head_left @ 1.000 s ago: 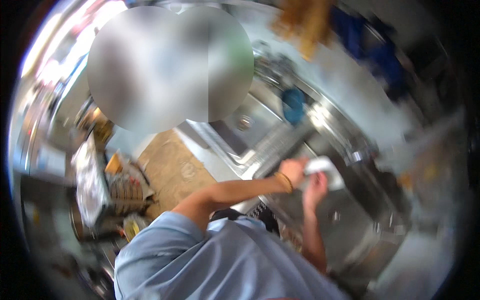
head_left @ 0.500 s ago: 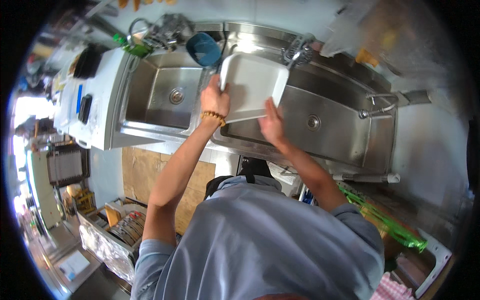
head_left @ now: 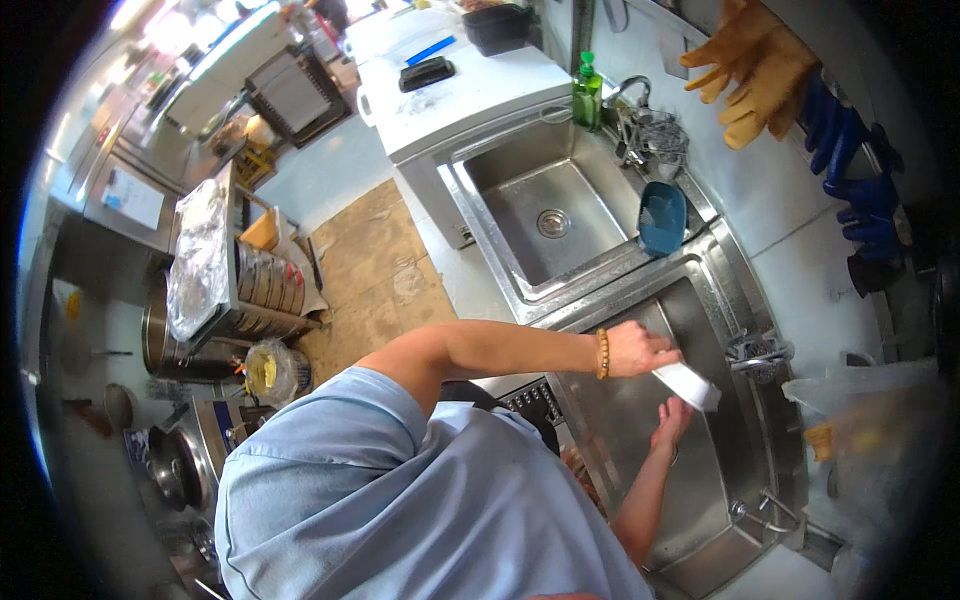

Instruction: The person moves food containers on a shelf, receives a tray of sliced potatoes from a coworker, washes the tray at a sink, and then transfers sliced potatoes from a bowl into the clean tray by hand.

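My left hand (head_left: 638, 350), with a beaded bracelet at its wrist, is closed on the edge of a white rectangular tray (head_left: 688, 386). The tray is tilted so that it shows almost edge-on, above the larger sink basin (head_left: 625, 430). My right hand (head_left: 672, 424) is at the tray's lower edge, its fingers up against it; their tips are partly hidden. Between the two basins, on the ledge, stands a blue plastic basket (head_left: 662, 218).
The smaller sink basin (head_left: 520, 215) lies beyond, with a green bottle (head_left: 587, 95) and a faucet (head_left: 632, 92) at its back. Rubber gloves (head_left: 755, 70) hang on the wall. A white counter (head_left: 480, 85) and a foil-covered rack (head_left: 200, 260) stand to the left.
My view and body have turned left, so the sinks now appear on the right. The tray has gone from showing its broad face to nearly edge-on, with both hands still at it.
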Motion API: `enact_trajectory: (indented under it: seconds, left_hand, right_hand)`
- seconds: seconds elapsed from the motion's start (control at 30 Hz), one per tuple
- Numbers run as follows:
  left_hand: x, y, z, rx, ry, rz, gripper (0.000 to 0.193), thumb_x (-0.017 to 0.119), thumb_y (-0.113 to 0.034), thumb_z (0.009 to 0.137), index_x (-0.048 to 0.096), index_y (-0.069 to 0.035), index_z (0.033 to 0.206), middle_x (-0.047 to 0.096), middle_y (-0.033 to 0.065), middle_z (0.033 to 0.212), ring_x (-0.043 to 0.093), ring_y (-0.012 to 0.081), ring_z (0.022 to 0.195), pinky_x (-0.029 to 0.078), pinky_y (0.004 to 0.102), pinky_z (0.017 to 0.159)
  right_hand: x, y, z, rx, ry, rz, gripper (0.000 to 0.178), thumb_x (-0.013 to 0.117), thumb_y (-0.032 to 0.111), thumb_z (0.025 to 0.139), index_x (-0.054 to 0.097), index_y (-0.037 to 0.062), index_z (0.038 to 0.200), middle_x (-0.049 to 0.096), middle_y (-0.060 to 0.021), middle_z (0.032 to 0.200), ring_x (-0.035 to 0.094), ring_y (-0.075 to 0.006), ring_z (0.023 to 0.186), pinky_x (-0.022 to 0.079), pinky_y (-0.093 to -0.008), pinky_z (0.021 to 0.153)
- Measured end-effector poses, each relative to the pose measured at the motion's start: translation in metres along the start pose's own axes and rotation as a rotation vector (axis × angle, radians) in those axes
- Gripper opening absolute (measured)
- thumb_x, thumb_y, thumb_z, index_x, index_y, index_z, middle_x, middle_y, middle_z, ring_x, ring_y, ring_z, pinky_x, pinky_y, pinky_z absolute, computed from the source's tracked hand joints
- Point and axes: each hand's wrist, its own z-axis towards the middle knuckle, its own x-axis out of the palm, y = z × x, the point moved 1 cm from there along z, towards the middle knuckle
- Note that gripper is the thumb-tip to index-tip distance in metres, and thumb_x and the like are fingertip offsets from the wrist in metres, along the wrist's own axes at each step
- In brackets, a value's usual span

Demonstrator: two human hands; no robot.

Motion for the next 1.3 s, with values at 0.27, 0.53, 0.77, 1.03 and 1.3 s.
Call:
enact_trajectory:
  seconds: [0.27, 0.53, 0.77, 1.03, 1.3]
  left_hand:
    - [-0.015, -0.031, 0.012, 0.111, 0.004, -0.202, 0.05, 0.066, -0.01, 0.062, 0.05, -0.007, 0.11, 0.056, 0.0081, 0.083, 0.061, 0.0271, 0.072, 0.05, 0.0387, 0.057]
    - [-0.039, -0.049, 0.012, 0.205, -0.136, -0.262, 0.041, 0.061, -0.012, 0.069, 0.051, -0.003, 0.108, 0.057, 0.009, 0.085, 0.06, 0.0276, 0.074, 0.049, 0.0391, 0.06]
    - [-0.045, -0.012, -0.005, 0.177, 0.003, -0.052, 0.05, 0.062, -0.013, 0.066, 0.049, -0.004, 0.113, 0.059, 0.0097, 0.089, 0.062, 0.0266, 0.075, 0.051, 0.0373, 0.061]
    - [-0.023, 0.013, -0.028, -0.056, -0.002, -0.047, 0.047, 0.064, -0.01, 0.062, 0.047, -0.007, 0.106, 0.053, 0.0081, 0.08, 0.059, 0.0291, 0.07, 0.05, 0.0399, 0.057]
    - [0.006, 0.014, -0.028, -0.779, -0.052, -0.142, 0.048, 0.058, -0.001, 0.068, 0.047, -0.011, 0.113, 0.063, 0.0186, 0.074, 0.063, 0.0377, 0.074, 0.048, 0.0492, 0.061]
  right_hand:
    - [0.056, 0.03, 0.003, -0.411, -0.272, 0.18, 0.039, 0.051, 0.022, 0.091, 0.054, 0.0017, 0.123, 0.06, -0.0115, 0.116, 0.06, -0.0249, 0.105, 0.05, -0.0349, 0.088]
    - [0.074, -0.015, 0.003, -0.342, -0.254, -0.216, 0.037, 0.053, 0.02, 0.09, 0.056, 0.0006, 0.121, 0.061, -0.0129, 0.113, 0.062, -0.0254, 0.101, 0.051, -0.0365, 0.087]
    - [-0.061, -0.064, 0.049, -0.013, 0.025, -0.864, 0.035, 0.054, 0.017, 0.088, 0.058, -0.0004, 0.118, 0.062, -0.0141, 0.11, 0.063, -0.0259, 0.099, 0.052, -0.0379, 0.086]
    - [-0.077, -0.053, 0.025, 0.184, 0.215, -1.36, 0.044, 0.064, 0.017, 0.079, 0.058, -0.0064, 0.116, 0.06, -0.0237, 0.118, 0.055, -0.0358, 0.114, 0.042, -0.0429, 0.098]
    - [0.116, 0.088, -0.128, -0.958, 0.204, -0.616, 0.034, 0.046, 0.014, 0.096, 0.054, -0.0075, 0.121, 0.058, -0.0238, 0.12, 0.057, -0.0347, 0.111, 0.044, -0.0418, 0.094]
